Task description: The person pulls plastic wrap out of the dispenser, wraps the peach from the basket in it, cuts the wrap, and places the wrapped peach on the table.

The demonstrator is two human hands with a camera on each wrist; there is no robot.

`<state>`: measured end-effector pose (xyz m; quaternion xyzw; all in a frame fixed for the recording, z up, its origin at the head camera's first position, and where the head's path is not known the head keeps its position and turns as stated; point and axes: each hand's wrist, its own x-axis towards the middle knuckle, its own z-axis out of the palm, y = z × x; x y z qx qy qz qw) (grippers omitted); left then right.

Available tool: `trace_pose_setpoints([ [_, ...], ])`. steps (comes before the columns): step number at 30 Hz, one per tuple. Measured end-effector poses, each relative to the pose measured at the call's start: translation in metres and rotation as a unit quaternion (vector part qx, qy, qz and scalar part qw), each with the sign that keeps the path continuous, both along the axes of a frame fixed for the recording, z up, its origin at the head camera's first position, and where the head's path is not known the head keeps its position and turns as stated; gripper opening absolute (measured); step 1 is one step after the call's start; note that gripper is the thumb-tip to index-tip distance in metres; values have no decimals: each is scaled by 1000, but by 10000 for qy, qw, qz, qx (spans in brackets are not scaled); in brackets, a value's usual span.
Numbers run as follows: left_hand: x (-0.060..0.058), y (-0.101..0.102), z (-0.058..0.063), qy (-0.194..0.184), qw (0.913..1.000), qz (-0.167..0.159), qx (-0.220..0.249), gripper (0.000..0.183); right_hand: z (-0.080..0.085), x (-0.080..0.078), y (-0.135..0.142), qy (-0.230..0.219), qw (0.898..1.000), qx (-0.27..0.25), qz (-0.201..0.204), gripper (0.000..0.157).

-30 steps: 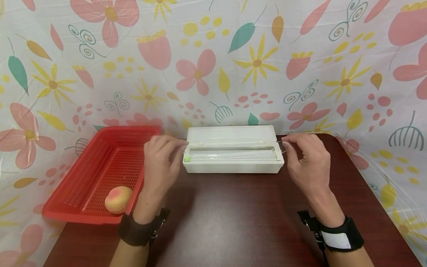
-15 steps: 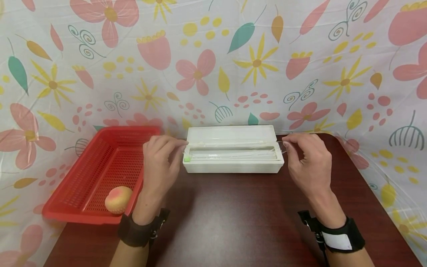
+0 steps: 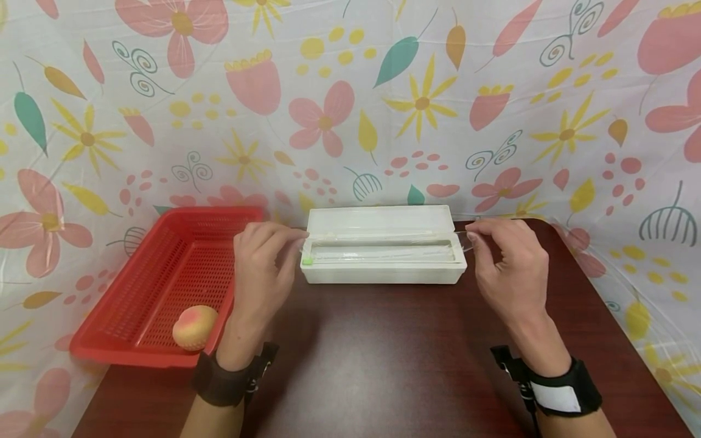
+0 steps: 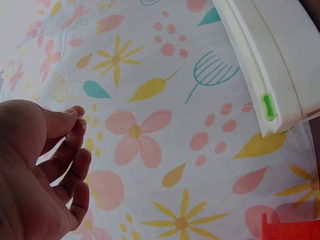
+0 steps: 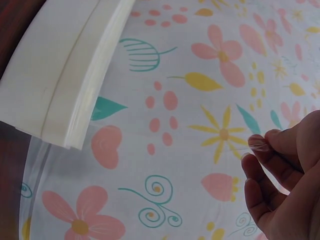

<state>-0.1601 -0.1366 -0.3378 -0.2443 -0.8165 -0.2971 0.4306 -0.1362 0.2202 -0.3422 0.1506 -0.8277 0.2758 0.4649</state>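
A white cling film dispenser box (image 3: 383,275) stands at the back of the table, its lid (image 3: 380,219) raised. Inside its long slot lies a pale roll (image 3: 383,252). Clear cling film (image 5: 257,145) stretches across the top of the box from hand to hand. My left hand (image 3: 263,258) pinches one corner between thumb and forefinger, just off the box's left end. At the right end, my right hand (image 3: 512,267) pinches the other corner the same way. A green slider (image 4: 269,106) sits at the box's left front corner.
To the left, a red plastic basket (image 3: 137,358) holds a peach (image 3: 195,327) with a foam net round its lower part. A flower-printed sheet (image 3: 350,121) hangs behind the dark wooden table (image 3: 378,365). Both wrists wear black straps (image 3: 569,389).
My right hand has shifted slightly to the right, and my left hand very slightly to the left, both still pinching the film. Box, basket and peach stay put.
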Motion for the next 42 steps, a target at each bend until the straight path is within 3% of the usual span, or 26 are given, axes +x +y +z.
trace_pose_setpoints([
  [11, 3, 0, 3, 19, 10000, -1, 41, 6, 2, 1, -1, 196, 9998, -79, 49, 9],
  [42, 9, 0, 7, -23, 10000, -25, 50, 9, 9, 10, -3, 220, 9997, -130, 1, 10],
])
